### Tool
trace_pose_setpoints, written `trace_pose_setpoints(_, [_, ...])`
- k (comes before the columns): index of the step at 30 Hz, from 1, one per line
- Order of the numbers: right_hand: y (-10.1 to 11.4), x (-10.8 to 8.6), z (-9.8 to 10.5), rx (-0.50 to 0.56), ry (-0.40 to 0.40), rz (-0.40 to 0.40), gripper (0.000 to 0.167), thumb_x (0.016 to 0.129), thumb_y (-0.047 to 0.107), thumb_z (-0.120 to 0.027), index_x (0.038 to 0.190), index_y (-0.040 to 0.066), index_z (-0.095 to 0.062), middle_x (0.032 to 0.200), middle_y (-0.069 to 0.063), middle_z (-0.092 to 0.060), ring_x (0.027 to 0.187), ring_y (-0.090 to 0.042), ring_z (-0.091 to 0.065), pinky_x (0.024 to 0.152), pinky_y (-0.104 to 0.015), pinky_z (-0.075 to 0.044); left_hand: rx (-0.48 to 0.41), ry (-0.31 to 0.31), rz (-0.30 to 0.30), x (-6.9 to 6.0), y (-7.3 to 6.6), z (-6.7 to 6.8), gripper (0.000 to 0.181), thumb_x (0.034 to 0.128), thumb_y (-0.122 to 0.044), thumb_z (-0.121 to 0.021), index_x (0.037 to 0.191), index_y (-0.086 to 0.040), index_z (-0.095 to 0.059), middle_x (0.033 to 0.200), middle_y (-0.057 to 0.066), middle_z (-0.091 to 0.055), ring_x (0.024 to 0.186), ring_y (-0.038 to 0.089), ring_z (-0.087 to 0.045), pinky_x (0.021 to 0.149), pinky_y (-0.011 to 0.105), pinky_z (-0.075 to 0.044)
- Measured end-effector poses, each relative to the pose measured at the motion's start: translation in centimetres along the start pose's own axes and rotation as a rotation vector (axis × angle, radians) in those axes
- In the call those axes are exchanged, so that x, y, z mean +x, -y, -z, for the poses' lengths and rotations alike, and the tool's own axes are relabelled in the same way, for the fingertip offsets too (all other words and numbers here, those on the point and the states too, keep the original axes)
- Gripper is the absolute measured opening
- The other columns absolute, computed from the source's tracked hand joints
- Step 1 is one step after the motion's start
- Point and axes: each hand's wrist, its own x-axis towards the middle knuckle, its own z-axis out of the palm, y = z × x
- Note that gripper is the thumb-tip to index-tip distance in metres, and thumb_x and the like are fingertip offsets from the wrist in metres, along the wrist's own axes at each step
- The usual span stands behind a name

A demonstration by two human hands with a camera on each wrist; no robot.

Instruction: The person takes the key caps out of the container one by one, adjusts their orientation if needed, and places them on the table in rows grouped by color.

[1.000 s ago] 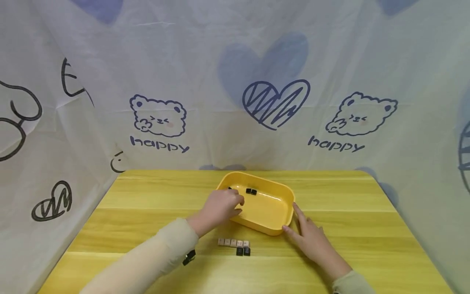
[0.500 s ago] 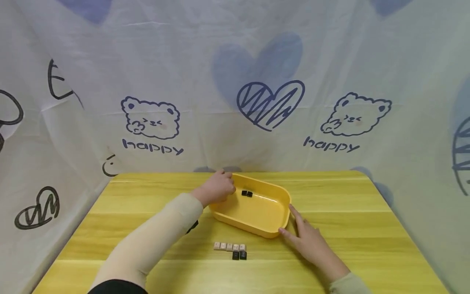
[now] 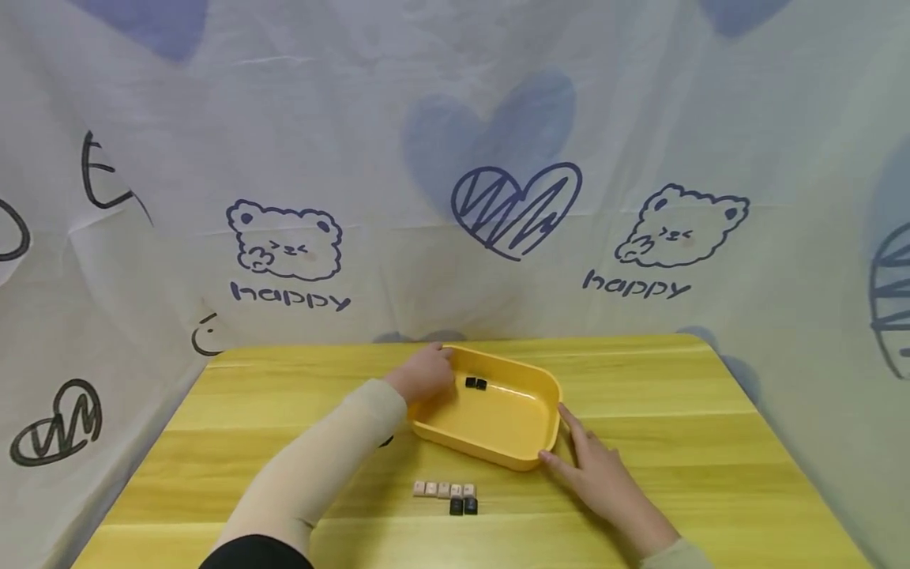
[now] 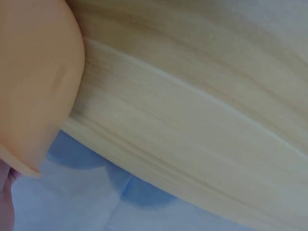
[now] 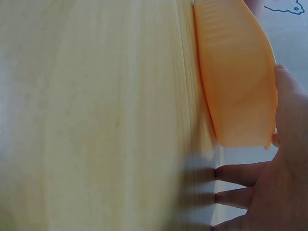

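In the head view a yellow plastic tray [image 3: 498, 431] stands on the wooden table. My left hand [image 3: 425, 373] grips its far left rim, with the fingers bent over the edge. The left wrist view shows the tray's outer wall [image 4: 38, 72] and a sliver of that hand [image 4: 6, 207]. My right hand [image 3: 593, 466] touches the tray's right end, its thumb and forefinger spread apart along the wall. In the right wrist view the other fingers [image 5: 238, 173] stretch out below the tray. Two black keycaps [image 3: 475, 383] lie inside near the back wall. My left hand covers the tray's left corner.
In front of the tray lies a row of several white keycaps [image 3: 444, 490], with two black keycaps [image 3: 464, 506] right below its right end. Behind the table [image 3: 675, 506] hangs a white curtain [image 3: 398, 237] printed with hearts and bears.
My left hand has left the tray's interior, moved back and left, and taken hold of the rim. A black keycap seen earlier in the left corner is now out of sight. My right hand has stayed.
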Motion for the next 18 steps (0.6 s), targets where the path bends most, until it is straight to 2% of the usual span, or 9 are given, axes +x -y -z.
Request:
trace_pose_setpoints(3, [0.2,0.0,-0.2,0.004,0.007,0.001,0.085,0.093,0.061,-0.050,0.157,0.018,-0.014,0.145,-0.027,-0.040,0.132,-0.050,-0.036,0.099,-0.076,-0.014,0.004,0.003,0.011,-0.3,-0.1,-0.7,0.022,0.0887,-0.010,-0.065,0.079,-0.027,-0.074,0.081,-0.012,-0.070,0.093,0.010,-0.056,0.098,0.037,-0.040])
trace_pose_setpoints(8, [0.5,0.0,-0.3,0.011,0.007,-0.002,0.085,0.094,0.060,-0.051,0.157,0.018,-0.014,0.145,-0.027,-0.040,0.132,-0.051,-0.035,0.100,-0.076,-0.013,-0.023,-0.024,0.022,-0.8,-0.3,-0.9,0.020,0.0875,-0.010,-0.066,0.078,-0.027,-0.073,0.076,-0.011,-0.068,0.078,0.010,-0.051,0.082,0.036,-0.042])
trace_pose_setpoints(11, [0.5,0.0,-0.2,0.009,0.008,0.002,0.084,0.094,0.059,-0.051,0.157,0.018,-0.013,0.145,-0.028,-0.040,0.131,-0.051,-0.035,0.100,-0.076,-0.013,-0.057,-0.046,0.039,-1.2,-0.4,-0.6,0.021,0.0873,-0.009,-0.066,0.078,-0.026,-0.071,0.075,-0.010,-0.067,0.072,0.011,-0.050,0.074,0.034,-0.041])
trace_pose_setpoints(18, [0.4,-0.1,0.2,0.004,0.011,0.001,0.085,0.094,0.060,-0.050,0.157,0.017,-0.013,0.145,-0.028,-0.039,0.131,-0.052,-0.034,0.100,-0.076,-0.012,-0.152,-0.160,0.073,-2.1,-0.4,1.2,0.017,0.0846,-0.001,-0.066,0.076,-0.017,-0.064,0.070,-0.002,-0.061,0.059,0.013,-0.054,0.057,0.029,-0.048])
